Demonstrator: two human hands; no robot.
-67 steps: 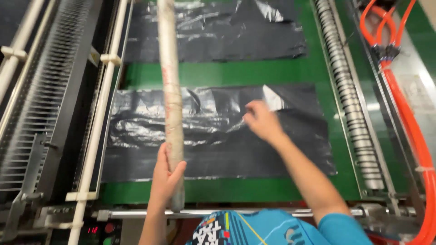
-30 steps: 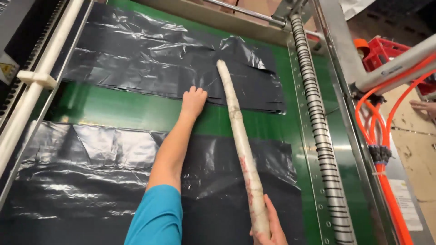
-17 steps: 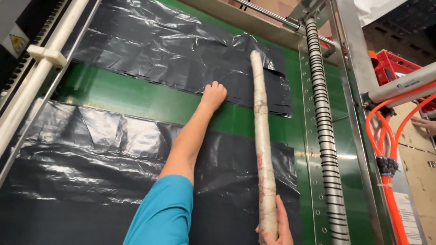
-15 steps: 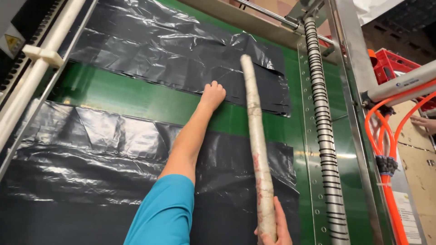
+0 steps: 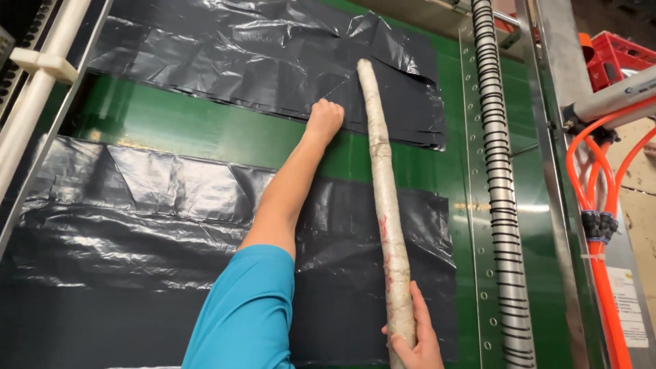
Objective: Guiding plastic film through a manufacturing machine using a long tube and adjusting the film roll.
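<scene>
My left hand (image 5: 324,117) reaches far forward, fingers curled onto the near edge of the far black plastic sheet (image 5: 246,61) lying on the green belt (image 5: 198,133). My right hand (image 5: 417,338) grips the near end of a long pale rod (image 5: 383,198). The rod lies lengthwise just right of my left arm, its far tip over the far sheet. A second, nearer black plastic sheet (image 5: 137,219) lies crumpled under my left arm and under the rod. My teal sleeve (image 5: 246,307) covers part of it.
A metal coil roller (image 5: 495,171) runs along the belt's right side on a steel rail. Orange hoses (image 5: 601,225) and a red crate (image 5: 615,58) are further right. A white bar (image 5: 34,102) and frame border the left side.
My left hand went from flat on the far sheet's edge to curled on it. The rod's far tip swung slightly left toward that hand. My right hand kept its hold.
</scene>
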